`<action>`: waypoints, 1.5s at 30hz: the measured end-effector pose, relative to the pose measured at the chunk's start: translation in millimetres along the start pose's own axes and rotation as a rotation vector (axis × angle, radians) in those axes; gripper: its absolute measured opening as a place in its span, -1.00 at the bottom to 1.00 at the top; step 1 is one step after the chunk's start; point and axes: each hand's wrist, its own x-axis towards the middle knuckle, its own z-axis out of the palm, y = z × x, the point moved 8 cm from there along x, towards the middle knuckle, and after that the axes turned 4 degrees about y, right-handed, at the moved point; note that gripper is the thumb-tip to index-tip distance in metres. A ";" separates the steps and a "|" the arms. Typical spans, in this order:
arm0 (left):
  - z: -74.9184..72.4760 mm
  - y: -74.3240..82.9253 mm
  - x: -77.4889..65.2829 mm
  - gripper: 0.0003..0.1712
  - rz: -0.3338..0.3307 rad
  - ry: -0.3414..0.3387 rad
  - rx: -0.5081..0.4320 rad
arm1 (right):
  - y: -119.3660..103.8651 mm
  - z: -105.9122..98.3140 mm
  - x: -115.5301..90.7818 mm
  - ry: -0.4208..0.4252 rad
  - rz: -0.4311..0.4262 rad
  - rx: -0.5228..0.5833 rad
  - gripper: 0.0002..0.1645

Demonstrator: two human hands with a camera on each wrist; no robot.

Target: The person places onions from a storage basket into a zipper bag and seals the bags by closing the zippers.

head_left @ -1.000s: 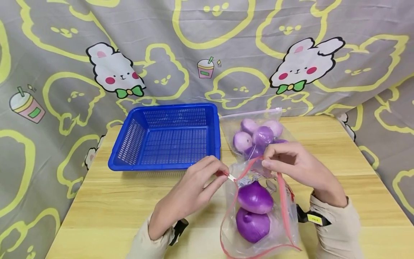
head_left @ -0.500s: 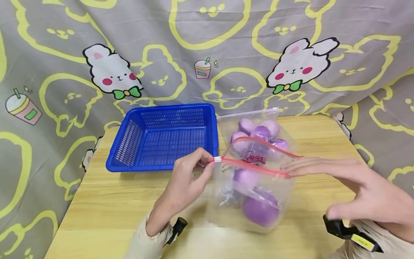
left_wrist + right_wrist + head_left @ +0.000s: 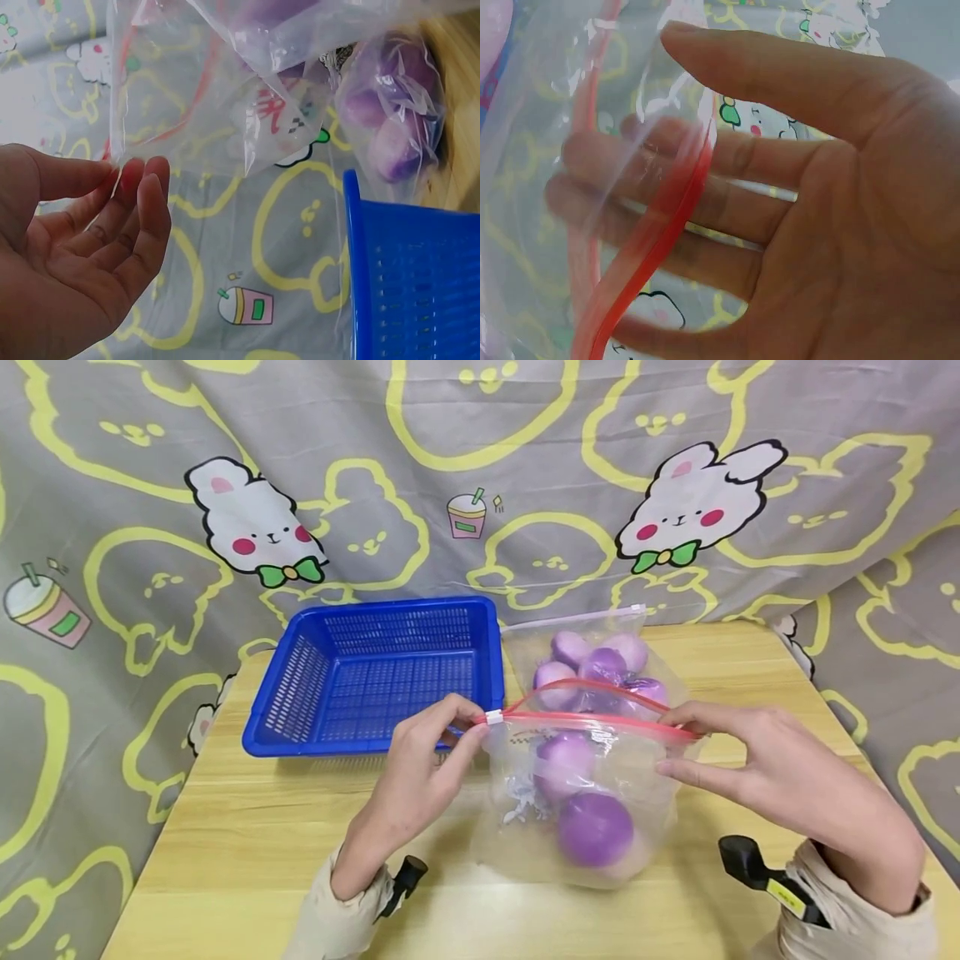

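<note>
My left hand (image 3: 427, 756) pinches the red-edged end of a clear zip bag (image 3: 517, 852), right by its white slider (image 3: 494, 717). In the left wrist view, thumb and fingertips (image 3: 127, 169) meet at that corner. Purple onions (image 3: 596, 829) show through the plastic, low in the bag. At the bag's other end is my right hand (image 3: 787, 760); its fairly straight fingers lie behind the red zip strip (image 3: 656, 232), and the thumb stands apart in front of the plastic. Between the hands the mouth gapes, its far red edge arching above the near one.
A blue plastic basket (image 3: 262, 727) stands on the wooden table (image 3: 202, 860) at the back left. Beside it lies a second clear bag (image 3: 525, 647) of purple and pale onions. A patterned grey curtain (image 3: 360, 527) hangs behind the table.
The bag has turned from lying mouth toward me to hanging with its zip strip on top. My right hand has left the far edge, swung right and come to the bag's right end.
</note>
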 end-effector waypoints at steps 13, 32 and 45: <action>-10.5 -8.1 -0.7 -0.98 -0.062 0.024 -0.121 | 2.4 -6.0 5.3 0.070 -0.025 -0.001 -0.77; -39.0 -7.1 0.9 -0.89 -0.066 0.212 -0.383 | 1.9 -45.9 -1.2 0.590 -0.066 -0.020 -0.67; 9.3 -21.0 0.4 -0.56 -0.137 -0.086 -0.011 | -23.5 -30.5 8.5 0.484 -0.242 0.063 -0.77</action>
